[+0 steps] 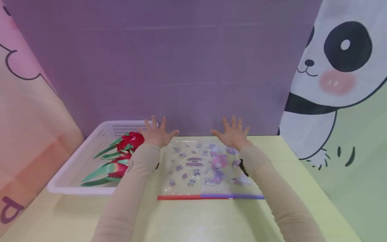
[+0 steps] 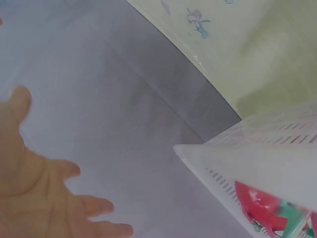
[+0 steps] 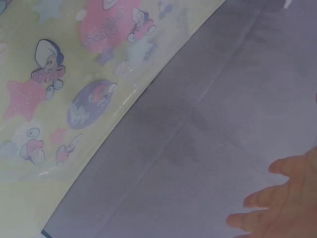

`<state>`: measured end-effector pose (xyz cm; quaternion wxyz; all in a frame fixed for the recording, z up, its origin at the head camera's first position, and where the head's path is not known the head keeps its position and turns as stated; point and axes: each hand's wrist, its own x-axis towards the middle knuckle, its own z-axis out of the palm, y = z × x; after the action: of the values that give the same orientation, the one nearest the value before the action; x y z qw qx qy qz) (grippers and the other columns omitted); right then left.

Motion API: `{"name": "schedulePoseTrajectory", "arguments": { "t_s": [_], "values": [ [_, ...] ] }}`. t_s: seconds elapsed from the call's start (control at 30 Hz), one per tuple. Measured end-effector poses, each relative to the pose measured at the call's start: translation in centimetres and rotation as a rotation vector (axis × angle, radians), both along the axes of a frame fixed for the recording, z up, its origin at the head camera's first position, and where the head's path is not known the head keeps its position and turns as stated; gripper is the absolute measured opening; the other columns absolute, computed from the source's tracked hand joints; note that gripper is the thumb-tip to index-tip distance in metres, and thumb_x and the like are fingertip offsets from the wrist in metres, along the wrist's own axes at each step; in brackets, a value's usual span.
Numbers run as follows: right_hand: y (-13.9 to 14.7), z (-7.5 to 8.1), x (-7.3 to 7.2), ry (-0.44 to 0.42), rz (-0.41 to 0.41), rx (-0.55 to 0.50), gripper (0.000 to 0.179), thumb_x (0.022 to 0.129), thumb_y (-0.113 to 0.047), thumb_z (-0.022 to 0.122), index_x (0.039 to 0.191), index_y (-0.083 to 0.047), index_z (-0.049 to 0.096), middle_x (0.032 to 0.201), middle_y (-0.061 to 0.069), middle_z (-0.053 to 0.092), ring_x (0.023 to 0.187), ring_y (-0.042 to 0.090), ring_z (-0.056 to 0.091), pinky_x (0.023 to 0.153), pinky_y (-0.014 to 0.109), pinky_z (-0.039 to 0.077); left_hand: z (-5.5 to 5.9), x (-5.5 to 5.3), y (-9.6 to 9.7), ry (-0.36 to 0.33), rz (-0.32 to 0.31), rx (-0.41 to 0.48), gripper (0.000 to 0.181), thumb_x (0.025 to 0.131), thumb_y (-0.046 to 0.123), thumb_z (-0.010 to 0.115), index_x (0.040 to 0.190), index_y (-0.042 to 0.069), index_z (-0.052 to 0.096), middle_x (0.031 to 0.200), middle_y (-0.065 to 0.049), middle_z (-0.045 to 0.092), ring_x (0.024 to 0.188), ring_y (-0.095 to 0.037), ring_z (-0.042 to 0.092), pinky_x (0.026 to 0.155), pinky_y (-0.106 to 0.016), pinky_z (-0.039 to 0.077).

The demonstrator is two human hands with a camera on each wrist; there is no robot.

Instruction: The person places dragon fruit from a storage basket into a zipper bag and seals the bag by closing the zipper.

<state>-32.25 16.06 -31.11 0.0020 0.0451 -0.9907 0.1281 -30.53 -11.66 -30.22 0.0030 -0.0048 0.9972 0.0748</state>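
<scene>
Both hands are stretched out with fingers spread and hold nothing. In the head view my left hand is over the right rim of a white plastic basket. Inside that basket lie several red dragon fruits with long green leaf tips, partly hidden by the left sleeve. My right hand is above the far right part of a clear zip bag printed with purple and pink cartoon figures. The bag lies flat, its red and blue slider edge towards me. Both wrist views show the spread fingers away from any object.
A pale wooden table carries the basket at left and the bag at centre. Behind its far edge hangs a purple cloth. Cartoon-printed curtains flank both sides, with a panda on the right.
</scene>
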Motion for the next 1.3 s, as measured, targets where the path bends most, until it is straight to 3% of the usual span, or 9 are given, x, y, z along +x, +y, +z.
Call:
{"name": "schedulePoseTrajectory", "arguments": {
  "t_s": [0.2,0.3,0.47,0.6,0.83,1.0,1.1,1.3],
  "values": [
    [0.3,0.2,0.0,0.04,-0.027,-0.021,0.087,0.086,-0.07,0.028,0.148,-0.012,0.01,0.151,0.025,0.004,0.137,0.046,-0.001,0.103,0.07,0.003,0.5,-0.3,0.4,0.014,0.0,0.039,0.083,0.088,0.067,0.027,0.148,0.015,0.005,0.151,-0.025,-0.001,0.136,-0.048,0.002,0.103,-0.067,0.014],
    [0.3,0.1,0.1,0.094,-0.013,-0.036,0.082,0.089,-0.065,0.029,0.146,-0.008,0.019,0.149,0.025,0.018,0.136,0.045,0.013,0.105,0.065,0.013,0.7,-0.1,0.5,0.035,-0.018,0.09,0.08,0.089,0.063,0.031,0.147,0.01,0.015,0.15,-0.025,0.012,0.135,-0.046,0.016,0.103,-0.063,0.024],
    [0.5,-0.1,0.6,0.227,0.032,-0.177,0.062,0.095,-0.045,0.041,0.136,0.002,0.039,0.136,0.024,0.043,0.124,0.042,0.04,0.101,0.055,0.034,0.7,0.8,0.8,0.136,-0.076,0.265,0.064,0.091,0.051,0.044,0.137,0.006,0.04,0.137,-0.017,0.045,0.121,-0.04,0.044,0.095,-0.056,0.039],
    [1.1,-0.6,1.0,0.273,0.062,-0.291,0.049,0.095,-0.034,0.046,0.126,0.003,0.05,0.124,0.023,0.054,0.111,0.039,0.053,0.093,0.051,0.042,0.8,1.6,1.0,0.197,-0.136,0.343,0.055,0.09,0.044,0.05,0.132,0.008,0.047,0.133,-0.014,0.05,0.12,-0.035,0.047,0.096,-0.052,0.04],
    [2.3,-1.7,1.6,0.231,0.125,-0.463,0.038,0.094,-0.028,0.05,0.12,-0.001,0.056,0.114,0.018,0.062,0.102,0.032,0.059,0.085,0.045,0.048,0.5,3.1,1.1,0.228,-0.236,0.332,0.048,0.089,0.038,0.053,0.128,0.01,0.052,0.129,-0.011,0.054,0.117,-0.032,0.051,0.094,-0.049,0.043],
    [3.1,-2.4,2.5,0.167,0.183,-0.543,0.035,0.093,-0.024,0.052,0.12,-0.002,0.057,0.118,0.018,0.06,0.105,0.032,0.057,0.088,0.045,0.048,-0.2,4.8,1.0,0.257,-0.221,0.334,0.045,0.087,0.038,0.057,0.124,0.011,0.056,0.122,-0.008,0.059,0.11,-0.028,0.056,0.087,-0.047,0.048],
    [3.9,-2.7,3.2,0.139,0.175,-0.567,0.035,0.093,-0.023,0.053,0.12,-0.001,0.058,0.117,0.019,0.06,0.104,0.033,0.058,0.088,0.045,0.048,-0.5,5.9,1.1,0.277,-0.217,0.358,0.042,0.087,0.037,0.058,0.12,0.011,0.059,0.118,-0.006,0.062,0.103,-0.026,0.059,0.083,-0.045,0.05],
    [5.5,-3.1,4.7,0.068,0.164,-0.629,0.036,0.094,-0.022,0.052,0.119,0.002,0.056,0.114,0.022,0.061,0.102,0.034,0.059,0.087,0.042,0.049,-1.1,7.6,1.5,0.237,-0.291,0.422,0.038,0.086,0.032,0.061,0.118,0.011,0.061,0.117,-0.005,0.063,0.101,-0.024,0.061,0.084,-0.041,0.051]
  ]
}}
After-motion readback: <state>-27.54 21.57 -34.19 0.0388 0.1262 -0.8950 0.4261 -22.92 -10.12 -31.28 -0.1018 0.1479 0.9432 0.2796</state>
